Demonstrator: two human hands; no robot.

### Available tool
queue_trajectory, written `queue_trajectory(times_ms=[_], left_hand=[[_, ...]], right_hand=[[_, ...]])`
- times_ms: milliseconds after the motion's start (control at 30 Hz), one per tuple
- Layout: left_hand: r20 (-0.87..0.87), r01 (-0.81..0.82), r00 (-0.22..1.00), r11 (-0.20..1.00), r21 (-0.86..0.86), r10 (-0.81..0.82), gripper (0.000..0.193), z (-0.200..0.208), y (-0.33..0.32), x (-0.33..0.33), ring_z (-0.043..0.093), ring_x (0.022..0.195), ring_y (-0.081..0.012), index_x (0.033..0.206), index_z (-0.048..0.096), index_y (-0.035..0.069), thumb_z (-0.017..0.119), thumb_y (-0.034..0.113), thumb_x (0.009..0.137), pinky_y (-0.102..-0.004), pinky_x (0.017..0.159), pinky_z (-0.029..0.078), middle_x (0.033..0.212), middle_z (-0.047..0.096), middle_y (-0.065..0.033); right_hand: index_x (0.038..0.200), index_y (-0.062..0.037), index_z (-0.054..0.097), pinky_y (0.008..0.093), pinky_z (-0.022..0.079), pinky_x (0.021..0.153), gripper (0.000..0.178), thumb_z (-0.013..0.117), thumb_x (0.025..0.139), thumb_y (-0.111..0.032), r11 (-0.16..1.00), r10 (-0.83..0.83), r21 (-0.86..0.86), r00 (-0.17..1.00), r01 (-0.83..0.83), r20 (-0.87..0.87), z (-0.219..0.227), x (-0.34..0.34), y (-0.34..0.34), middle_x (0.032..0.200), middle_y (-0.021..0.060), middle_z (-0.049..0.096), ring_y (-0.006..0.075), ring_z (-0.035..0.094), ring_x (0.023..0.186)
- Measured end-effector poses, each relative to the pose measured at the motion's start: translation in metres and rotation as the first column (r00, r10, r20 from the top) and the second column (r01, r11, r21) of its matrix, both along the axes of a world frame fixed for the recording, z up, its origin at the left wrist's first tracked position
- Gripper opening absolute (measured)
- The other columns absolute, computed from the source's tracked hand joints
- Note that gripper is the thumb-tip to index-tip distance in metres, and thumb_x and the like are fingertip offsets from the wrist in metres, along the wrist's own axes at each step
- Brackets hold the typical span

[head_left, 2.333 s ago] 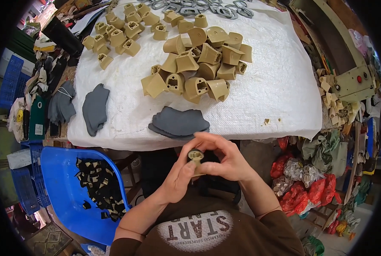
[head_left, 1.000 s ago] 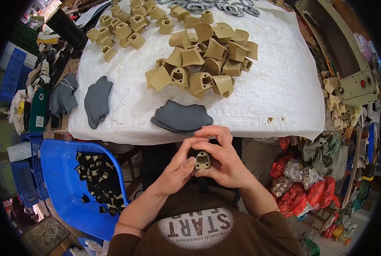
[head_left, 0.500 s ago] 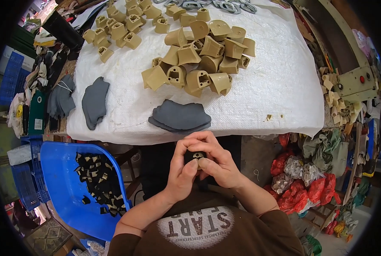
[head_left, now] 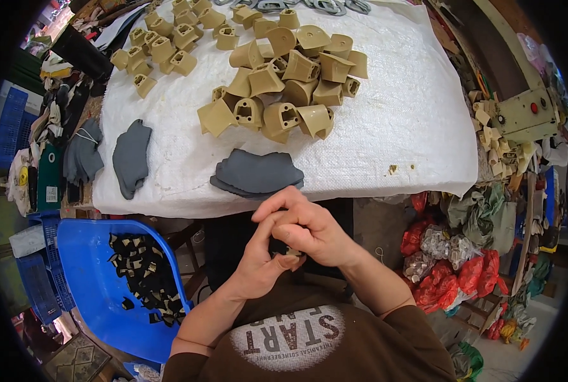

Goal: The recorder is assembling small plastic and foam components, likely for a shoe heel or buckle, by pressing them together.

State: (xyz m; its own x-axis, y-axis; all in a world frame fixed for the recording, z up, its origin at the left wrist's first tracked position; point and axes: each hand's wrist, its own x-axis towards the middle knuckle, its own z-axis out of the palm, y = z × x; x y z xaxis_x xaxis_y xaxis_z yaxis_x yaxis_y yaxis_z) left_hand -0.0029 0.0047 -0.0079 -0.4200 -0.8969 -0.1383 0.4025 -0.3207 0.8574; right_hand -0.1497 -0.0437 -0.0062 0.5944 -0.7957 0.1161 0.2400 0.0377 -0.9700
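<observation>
Just off the table's near edge, my left hand (head_left: 253, 270) is closed round a small dark-covered shoe heel (head_left: 291, 252). My right hand (head_left: 319, 232) presses down on it from the right, its fingers lying over those of the left. Only a bit of the heel's pale end with a dark cover round it shows; my fingers hide the rest. Right beyond my hands lies a stack of dark grey cut pieces (head_left: 257, 172), thin and curved. Behind it is a pile of bare tan shoe heels (head_left: 301, 66), hollow at one end.
White woven sheeting (head_left: 386, 134) covers the table. More tan heels (head_left: 184, 37) lie far left, and grey pieces (head_left: 132, 159) nearer left. A blue tub (head_left: 83, 280) at lower left holds many black-covered heels (head_left: 145, 270). Red plastic bags (head_left: 440, 283) sit at right.
My right hand has shifted up and over the left, its thumb lifting off the heel's end, so less of the heel shows. The table scene has slid slightly left in view.
</observation>
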Motion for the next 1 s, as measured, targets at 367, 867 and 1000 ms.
queue_trajectory(times_ms=[367, 867, 1000], left_hand=[[-0.182, -0.209, 0.949, 0.944, 0.256, 0.259, 0.04, 0.001, -0.003, -0.008, 0.057, 0.085, -0.0134, 0.118, 0.04, 0.007, 0.054, 0.027, 0.087, -0.027, 0.069, 0.05, 0.102, 0.051, -0.0068], [0.521, -0.03, 0.53, 0.629, -0.777, 0.669, 0.07, 0.007, -0.015, 0.0, 0.053, 0.087, -0.0218, 0.13, 0.041, 0.002, 0.074, -0.003, 0.068, -0.028, 0.067, 0.046, 0.112, 0.047, -0.015], [0.372, -0.229, 0.847, 0.891, -0.391, 0.381, 0.066, 0.001, -0.003, 0.007, 0.052, 0.092, -0.0203, 0.13, 0.04, 0.001, 0.07, 0.004, 0.072, -0.027, 0.072, 0.044, 0.111, 0.048, -0.0136]], right_hand=[[0.121, -0.0027, 0.054, 0.03, 0.039, 0.091, 0.034, 0.042, 0.09, -0.006, 0.964, -0.244, 0.077, 0.963, 0.253, -0.11, -0.003, 0.011, 0.03, 0.12, 0.0121, 0.047, 0.0225, 0.048, 0.107], [0.128, 0.0008, 0.045, 0.0311, 0.048, 0.068, 0.049, 0.059, 0.083, -0.014, 0.903, -0.41, -0.321, 0.799, 0.286, -0.439, 0.0, 0.009, 0.024, 0.089, 0.0115, 0.061, 0.0196, 0.058, 0.07], [0.131, 0.0002, 0.042, 0.028, 0.047, 0.064, 0.044, 0.044, 0.09, -0.015, 0.915, -0.31, 0.155, 0.895, 0.373, -0.321, 0.0, -0.007, 0.016, 0.092, 0.0131, 0.061, 0.0144, 0.058, 0.07]])
